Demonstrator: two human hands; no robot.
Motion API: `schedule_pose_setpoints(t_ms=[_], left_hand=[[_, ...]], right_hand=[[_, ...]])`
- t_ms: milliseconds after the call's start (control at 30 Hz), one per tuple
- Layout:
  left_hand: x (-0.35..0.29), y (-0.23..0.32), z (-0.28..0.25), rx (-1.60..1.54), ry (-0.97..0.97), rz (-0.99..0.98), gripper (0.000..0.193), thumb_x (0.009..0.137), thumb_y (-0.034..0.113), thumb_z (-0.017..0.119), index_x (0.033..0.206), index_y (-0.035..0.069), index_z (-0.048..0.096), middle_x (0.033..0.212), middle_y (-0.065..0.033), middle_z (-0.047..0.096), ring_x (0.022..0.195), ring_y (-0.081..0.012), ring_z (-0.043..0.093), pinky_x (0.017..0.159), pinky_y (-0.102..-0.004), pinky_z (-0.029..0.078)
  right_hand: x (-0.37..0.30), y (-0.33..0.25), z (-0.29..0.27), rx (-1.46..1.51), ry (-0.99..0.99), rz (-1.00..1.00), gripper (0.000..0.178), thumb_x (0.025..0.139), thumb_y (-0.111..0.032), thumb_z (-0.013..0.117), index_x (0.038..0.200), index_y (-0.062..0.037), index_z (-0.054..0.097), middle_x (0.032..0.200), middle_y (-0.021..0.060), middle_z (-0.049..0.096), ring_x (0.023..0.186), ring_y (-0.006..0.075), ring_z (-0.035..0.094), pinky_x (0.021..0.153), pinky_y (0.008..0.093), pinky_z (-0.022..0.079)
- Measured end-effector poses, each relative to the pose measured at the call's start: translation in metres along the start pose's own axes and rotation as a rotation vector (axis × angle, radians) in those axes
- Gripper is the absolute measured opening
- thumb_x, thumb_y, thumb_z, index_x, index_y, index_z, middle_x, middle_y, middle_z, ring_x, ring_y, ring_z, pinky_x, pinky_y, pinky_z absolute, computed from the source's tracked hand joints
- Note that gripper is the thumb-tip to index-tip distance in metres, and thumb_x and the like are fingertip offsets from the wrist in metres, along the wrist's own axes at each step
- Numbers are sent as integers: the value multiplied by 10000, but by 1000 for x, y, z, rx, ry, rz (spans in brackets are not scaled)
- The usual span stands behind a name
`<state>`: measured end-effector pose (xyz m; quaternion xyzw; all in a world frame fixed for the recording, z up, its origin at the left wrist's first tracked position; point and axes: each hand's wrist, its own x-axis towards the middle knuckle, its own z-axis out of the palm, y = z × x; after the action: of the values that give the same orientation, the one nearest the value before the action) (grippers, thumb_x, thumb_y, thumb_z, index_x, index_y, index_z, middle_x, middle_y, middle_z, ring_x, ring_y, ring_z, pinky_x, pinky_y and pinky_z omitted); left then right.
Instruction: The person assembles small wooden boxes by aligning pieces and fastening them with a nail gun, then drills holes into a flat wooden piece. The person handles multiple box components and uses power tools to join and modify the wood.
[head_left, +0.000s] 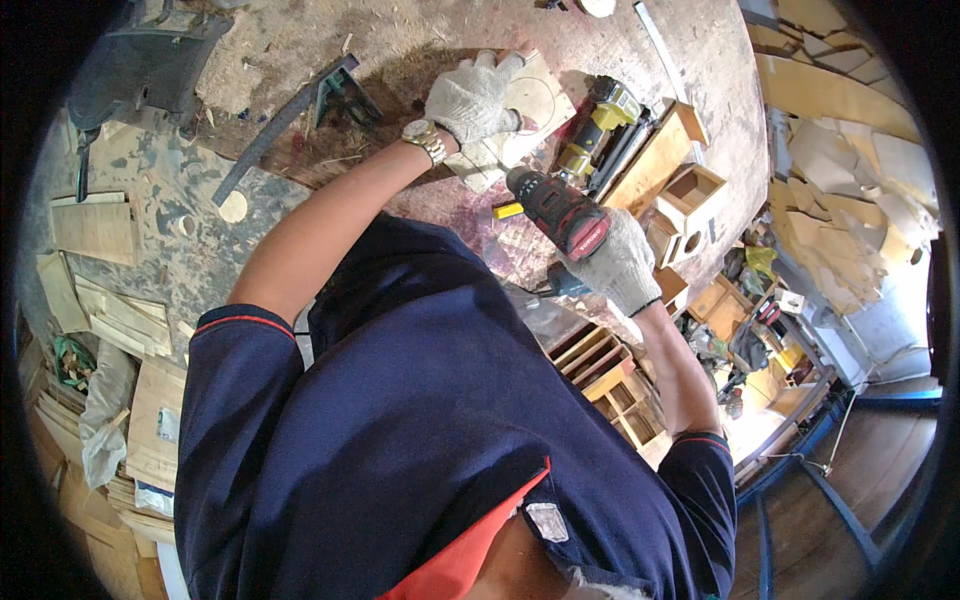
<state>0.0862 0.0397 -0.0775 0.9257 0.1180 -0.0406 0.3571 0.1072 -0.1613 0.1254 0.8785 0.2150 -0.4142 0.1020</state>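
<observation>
In a pale knitted work glove, my left hand [472, 98] lies on a light wooden board [545, 98] at the far middle of the table, holding it with thumb and fingers set apart. A round outline shows on the board. My right hand [618, 265], gloved alike, grips a dark cordless drill [558, 208] with a red patch. The drill's chuck points up and left, close to the board's near corner. Any bit in the chuck is too small to make out. Beyond the drill lies a yellow-green power tool [600, 125].
Small wooden boxes [692, 188] stand right of the drill, beside a long wooden piece [650, 160]. A yellow item [508, 211] lies near the chuck. Left of my left hand is a dark curved strip [285, 125]. Thin wooden sheets [100, 228] lie far left. A divided wooden box [622, 395] sits below my right forearm.
</observation>
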Motion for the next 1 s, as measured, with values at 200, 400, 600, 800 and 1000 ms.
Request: schedule_pose_setpoints(t_ms=[200,400,600,800,1000], left_hand=[[0,-1,2,-12,37,12,1052,703,746,751,1565,265,384,1252,-196,592,1068,-415,665,825,-505,594],[-1,0,3,7,18,-4,1029,697,739,759,1534,243,423,1219,-186,596,1063,-398,670,814,-500,594],[-1,0,1,-12,39,18,1013,706,715,767,1530,234,423,1189,-176,607,1056,-387,675,805,-500,592],[-1,-2,0,-7,0,37,979,744,688,755,1511,177,426,1229,-182,609,1061,-392,671,827,-497,583],[0,-4,-2,22,298,204,845,798,647,744,1427,133,509,1184,-169,628,978,-375,676,797,-470,577]], right_hand=[[6,-2,-3,-27,4,-37,486,725,-363,801,1114,-88,707,946,189,727,912,392,704,799,474,567],[5,-8,-13,-41,-6,-28,442,729,-374,797,1048,-77,725,903,183,731,883,388,709,783,466,569],[11,-11,-16,-33,-80,-5,380,738,-345,788,993,-69,731,888,200,724,878,392,708,775,470,563],[8,-6,-3,55,32,-62,442,715,-354,818,1028,-61,710,887,188,726,871,390,710,759,464,573],[10,0,2,60,49,-81,503,721,-358,816,1100,-56,684,951,186,728,908,394,702,783,463,574]])
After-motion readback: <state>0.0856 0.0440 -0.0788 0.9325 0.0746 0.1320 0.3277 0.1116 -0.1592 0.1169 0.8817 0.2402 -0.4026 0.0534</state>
